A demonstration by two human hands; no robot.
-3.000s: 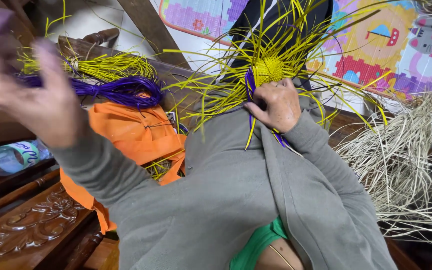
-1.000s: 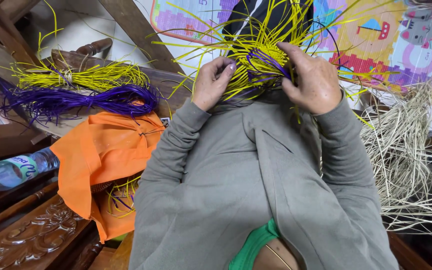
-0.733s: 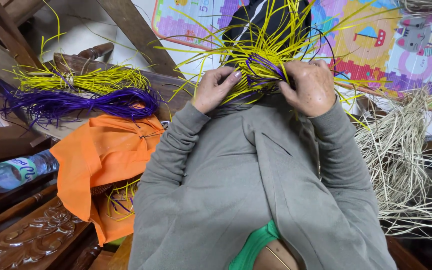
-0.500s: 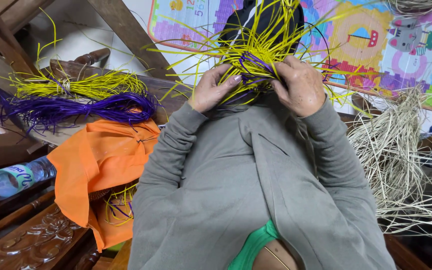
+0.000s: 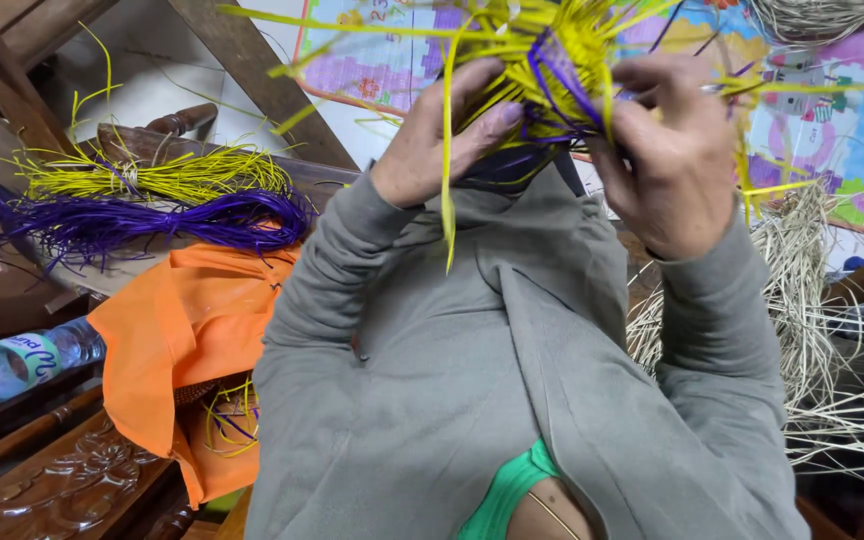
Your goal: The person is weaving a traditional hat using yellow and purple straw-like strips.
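Observation:
Both hands are raised in front of me on a woven piece of yellow and purple strands (image 5: 550,70), its loose yellow ends fanning out all round. My left hand (image 5: 442,140) grips its left side, fingers curled over the strands. My right hand (image 5: 667,155) holds its right side, thumb and fingers pinching the weave with a purple strand running between them. Grey sleeves cover both arms. The middle of the piece is partly hidden by my fingers.
To the left lie a bundle of yellow strands (image 5: 152,175) and a bundle of purple strands (image 5: 162,220) above an orange cloth (image 5: 187,330). A plastic water bottle (image 5: 17,362) rests on carved wood (image 5: 62,490). Pale natural straw (image 5: 812,320) heaps at right; a colourful play mat (image 5: 852,130) lies beyond.
My left hand came in from the far left and took hold of the woven piece. Both hands and the piece have since risen closer to the camera.

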